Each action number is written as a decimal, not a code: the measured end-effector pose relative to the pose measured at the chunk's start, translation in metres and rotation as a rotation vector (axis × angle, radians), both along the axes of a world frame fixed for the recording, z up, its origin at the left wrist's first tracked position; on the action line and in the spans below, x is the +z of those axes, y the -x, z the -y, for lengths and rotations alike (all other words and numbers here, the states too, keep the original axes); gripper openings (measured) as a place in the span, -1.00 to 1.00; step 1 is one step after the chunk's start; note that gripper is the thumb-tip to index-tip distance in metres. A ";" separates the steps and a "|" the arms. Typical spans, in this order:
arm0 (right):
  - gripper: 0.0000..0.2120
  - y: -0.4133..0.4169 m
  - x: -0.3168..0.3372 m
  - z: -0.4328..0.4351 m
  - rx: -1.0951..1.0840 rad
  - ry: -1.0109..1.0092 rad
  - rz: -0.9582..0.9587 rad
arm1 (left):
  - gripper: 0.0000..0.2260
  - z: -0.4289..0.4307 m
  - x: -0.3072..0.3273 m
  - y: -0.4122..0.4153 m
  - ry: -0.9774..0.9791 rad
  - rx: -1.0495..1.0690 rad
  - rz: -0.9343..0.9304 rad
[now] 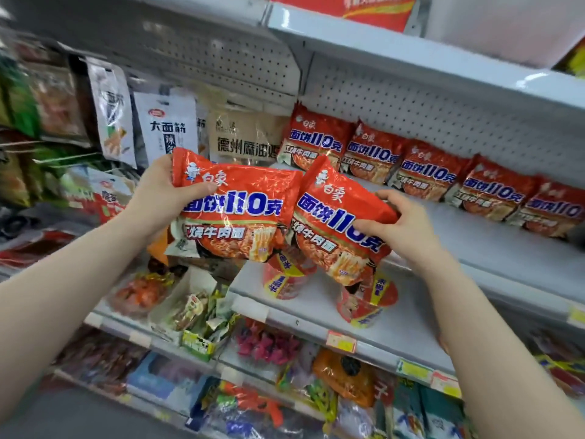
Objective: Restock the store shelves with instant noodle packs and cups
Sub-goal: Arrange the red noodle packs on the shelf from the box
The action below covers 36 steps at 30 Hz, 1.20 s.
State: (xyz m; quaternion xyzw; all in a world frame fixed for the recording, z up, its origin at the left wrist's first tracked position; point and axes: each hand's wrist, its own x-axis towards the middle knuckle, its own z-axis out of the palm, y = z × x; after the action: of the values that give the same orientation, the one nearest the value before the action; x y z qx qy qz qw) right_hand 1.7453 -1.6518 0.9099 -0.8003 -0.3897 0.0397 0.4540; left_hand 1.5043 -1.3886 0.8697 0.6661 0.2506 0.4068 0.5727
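The fingers (202,187) of the left hand (158,191) are clamped on the top left corner of a crinkly red plastic instant noodle pack with blue lettering (234,213), thumb over the front and the rest hidden behind. The right hand (405,226) pinches the right edge of a second, identical red pack (332,236), thumb on the face and fingers curled over the top. Both packs hang in the air before the white metal middle shelf (474,245), the left one overlapping the other's left edge. Along the back edge of that shelf a row of the same red packs (427,166) leans on the perforated back panel (411,99), with bare shelf between the row and the front edge. On the shelf below (316,315), near its front edge, stand two red noodle cups (285,280), partly hidden by the held packs. The step looks like setting these two in front of the row. Done well, that likely means placing one at a time, bottom edge first, face outward and tilted to match, gripping only the sealed edges so the noodle block isn't crushed.
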 end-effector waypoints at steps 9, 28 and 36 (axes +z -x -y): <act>-0.48 -0.053 0.058 -0.056 -0.072 -0.206 -0.011 | -0.59 -0.034 0.033 -0.063 -0.041 -0.076 0.050; -0.41 -0.175 0.070 -0.206 0.095 -0.016 0.177 | -0.68 -0.083 0.055 -0.180 -0.012 -0.160 0.032; -0.61 -0.187 0.049 -0.223 -0.005 -0.034 0.271 | -0.67 -0.097 0.055 -0.196 -0.027 -0.247 0.003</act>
State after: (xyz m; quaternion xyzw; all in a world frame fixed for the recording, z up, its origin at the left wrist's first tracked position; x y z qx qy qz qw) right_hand 1.9321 -1.4290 0.9587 -0.7915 -0.4460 -0.0765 0.4108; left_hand 1.6999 -1.2915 0.9248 0.6991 0.1603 0.3374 0.6097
